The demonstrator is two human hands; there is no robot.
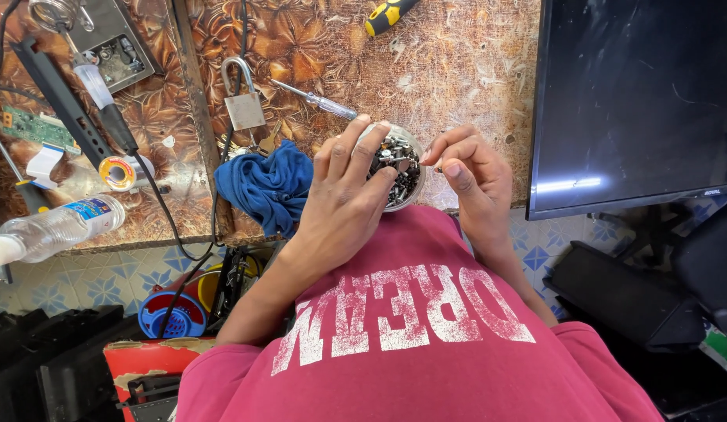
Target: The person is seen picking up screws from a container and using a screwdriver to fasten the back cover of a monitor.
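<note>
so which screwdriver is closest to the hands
The clear-handled screwdriver, lying just above the left hand. The yellow-and-black screwdriver sits farther off at the table's top edge.

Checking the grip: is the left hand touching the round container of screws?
Touching. The head view shows the left hand cupping the clear container, fingers wrapped over its rim.

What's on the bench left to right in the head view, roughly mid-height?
Clear plastic water bottle → solder wire spool → crumpled blue cloth → left hand → round clear container of screws → right hand → black flat monitor.
</note>
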